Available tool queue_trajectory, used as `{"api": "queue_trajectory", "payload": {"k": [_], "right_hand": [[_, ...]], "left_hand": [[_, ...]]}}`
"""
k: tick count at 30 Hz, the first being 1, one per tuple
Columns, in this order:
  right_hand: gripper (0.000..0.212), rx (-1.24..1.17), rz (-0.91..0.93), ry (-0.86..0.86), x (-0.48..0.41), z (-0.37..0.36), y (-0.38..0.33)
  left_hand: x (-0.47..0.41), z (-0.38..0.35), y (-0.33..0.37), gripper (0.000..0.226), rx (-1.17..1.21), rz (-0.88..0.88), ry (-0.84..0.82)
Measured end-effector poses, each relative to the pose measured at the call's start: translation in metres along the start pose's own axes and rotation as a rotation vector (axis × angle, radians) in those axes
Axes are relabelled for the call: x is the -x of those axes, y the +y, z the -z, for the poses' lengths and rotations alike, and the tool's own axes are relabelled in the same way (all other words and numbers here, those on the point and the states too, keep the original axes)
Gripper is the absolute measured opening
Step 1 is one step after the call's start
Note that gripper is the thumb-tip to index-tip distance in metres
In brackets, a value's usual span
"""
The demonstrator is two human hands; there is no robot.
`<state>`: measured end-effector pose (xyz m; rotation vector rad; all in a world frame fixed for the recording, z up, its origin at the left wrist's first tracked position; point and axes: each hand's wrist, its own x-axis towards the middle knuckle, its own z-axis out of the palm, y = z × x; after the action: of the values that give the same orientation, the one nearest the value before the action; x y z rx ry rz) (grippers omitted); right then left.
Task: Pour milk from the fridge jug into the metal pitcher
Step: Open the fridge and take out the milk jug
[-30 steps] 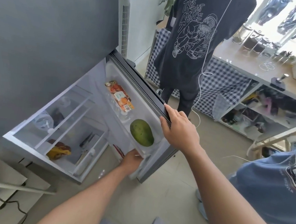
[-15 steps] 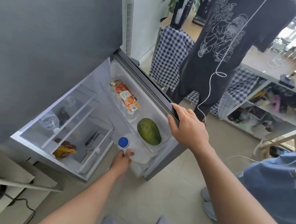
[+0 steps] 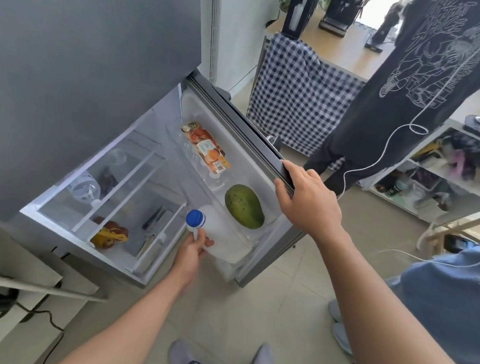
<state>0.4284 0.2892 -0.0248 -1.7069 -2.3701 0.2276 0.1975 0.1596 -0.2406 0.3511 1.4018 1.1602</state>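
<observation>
The milk jug [image 3: 218, 233] is white plastic with a blue cap and stands in the lower door shelf of the open fridge door [image 3: 239, 116]. My left hand [image 3: 191, 251] is closed around the jug's neck, just below the cap. My right hand [image 3: 308, 201] grips the top edge of the open door. The metal pitcher is not in view.
A green mango [image 3: 243, 206] and a juice carton [image 3: 206, 150] lie in the door shelves. Fruit [image 3: 109, 234] sits on a fridge shelf. A person in a black T-shirt [image 3: 421, 76] stands behind the door by a checked cloth [image 3: 296, 90]. Another person's blue shirt [image 3: 450, 307] is at the right.
My left hand has drawn the jug up out of the door shelf, so its blue cap and white body now show. My right hand stays on the door edge. My head has tilted up.
</observation>
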Motion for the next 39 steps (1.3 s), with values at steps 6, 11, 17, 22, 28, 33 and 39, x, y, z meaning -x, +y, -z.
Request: {"api": "queue_trajectory", "payload": {"k": [6, 11, 17, 22, 28, 33, 39], "right_hand": [[0.056, -0.002, 0.019, -0.005, -0.005, 0.005, 0.011], [0.055, -0.002, 0.042, -0.005, -0.011, 0.009, 0.021], [0.057, -0.034, 0.092, -0.003, -0.013, 0.013, 0.031], [0.058, -0.056, 0.131, -0.004, -0.008, 0.01, 0.027], [0.085, -0.073, 0.167, -0.09, 0.004, 0.002, 0.008], [0.102, -0.106, 0.207, -0.116, 0.022, -0.002, -0.021], [0.113, -0.242, 0.238, -0.202, 0.041, -0.014, -0.056]], "left_hand": [[0.028, -0.01, 0.033, 0.044, -0.022, -0.063, 0.03], [0.047, -0.006, 0.043, 0.049, -0.174, -0.117, 0.104], [0.086, -0.023, 0.05, 0.051, -0.156, -0.187, 0.199], [0.12, -0.048, 0.039, 0.048, -0.195, -0.226, 0.302], [0.161, -0.06, 0.023, 0.047, -0.177, -0.249, 0.438], [0.199, -0.06, 0.018, 0.048, -0.148, -0.28, 0.531], [0.229, -0.052, 0.016, 0.048, -0.165, -0.318, 0.656]]}}
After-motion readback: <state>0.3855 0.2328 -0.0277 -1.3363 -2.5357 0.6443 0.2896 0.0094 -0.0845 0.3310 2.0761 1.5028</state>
